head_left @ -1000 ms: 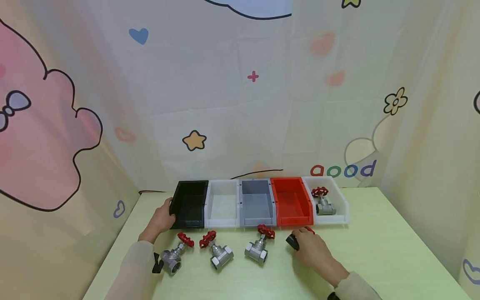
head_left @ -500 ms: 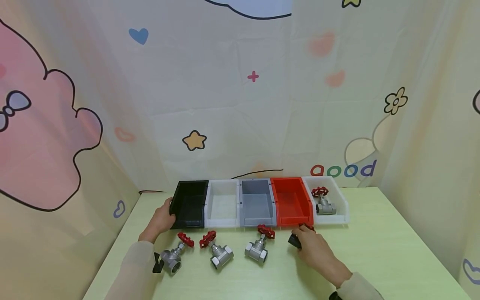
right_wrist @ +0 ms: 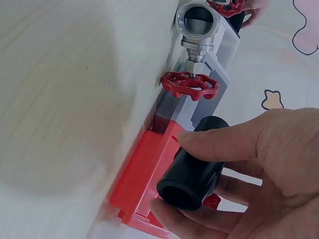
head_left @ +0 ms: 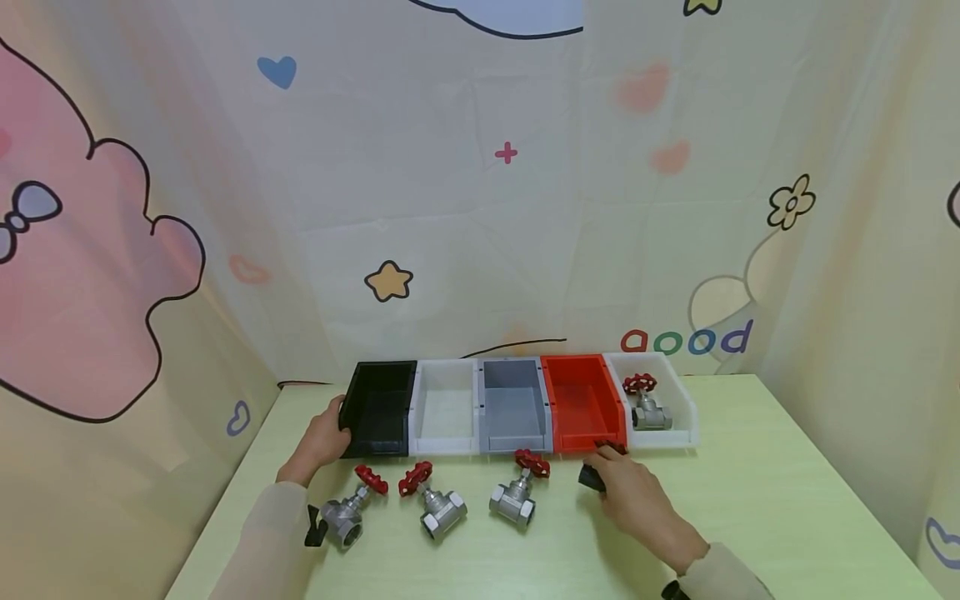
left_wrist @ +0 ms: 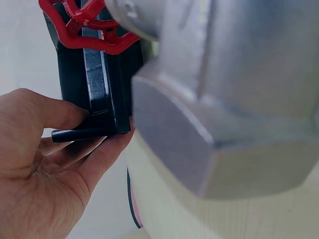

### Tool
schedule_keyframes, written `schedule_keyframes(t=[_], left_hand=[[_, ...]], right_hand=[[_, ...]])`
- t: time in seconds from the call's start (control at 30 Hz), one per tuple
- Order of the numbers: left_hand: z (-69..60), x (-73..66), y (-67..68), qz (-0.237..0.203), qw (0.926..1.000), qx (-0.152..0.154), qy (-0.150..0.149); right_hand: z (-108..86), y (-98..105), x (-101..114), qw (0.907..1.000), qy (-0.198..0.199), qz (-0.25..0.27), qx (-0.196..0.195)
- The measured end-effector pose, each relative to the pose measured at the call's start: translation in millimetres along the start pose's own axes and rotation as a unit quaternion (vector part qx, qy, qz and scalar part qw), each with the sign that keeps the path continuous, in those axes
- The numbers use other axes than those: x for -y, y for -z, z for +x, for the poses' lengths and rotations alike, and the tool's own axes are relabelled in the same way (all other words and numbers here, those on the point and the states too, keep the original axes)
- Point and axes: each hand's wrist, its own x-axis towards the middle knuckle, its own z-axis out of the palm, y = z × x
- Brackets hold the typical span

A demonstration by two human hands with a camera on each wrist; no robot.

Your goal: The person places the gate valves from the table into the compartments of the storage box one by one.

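My left hand grips the outer side wall of the black bin, thumb and fingers on opposite sides of the wall in the left wrist view. In front of the red bin, my right hand holds a black tubular valve between thumb and fingers. A red part of it shows past the fingers; its rest is hidden. Three metal gate valves with red handwheels lie on the table: a left one, a middle one and a right one.
The row of joined bins also has a white bin, a grey bin and a white end bin. Another red-wheeled metal valve sits inside that end bin. A printed curtain hangs behind the table.
My right hand has shifted slightly right and away from me with the black valve, whose red part now overlaps the red bin's front edge. My left hand has stayed still.
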Motion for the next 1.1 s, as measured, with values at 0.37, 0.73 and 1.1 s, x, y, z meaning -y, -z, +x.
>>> schedule_keyframes(t=[0.37, 0.73, 1.1], left_hand=[[-1.8, 1.2, -1.0, -0.006, 1.0, 0.006, 0.003], [-2.9, 0.5, -0.3, -0.009, 0.9999, 0.01, 0.004], [-4.0, -3.4, 1.4, -0.008, 0.9998, 0.013, 0.011]], right_hand=[[0.1, 7, -4, 0.9993, 0.024, -0.018, -0.022], [7.1, 14, -4, 0.9992, 0.03, -0.002, -0.025], [14.7, 24, -7, 0.9947, 0.076, -0.02, -0.066]])
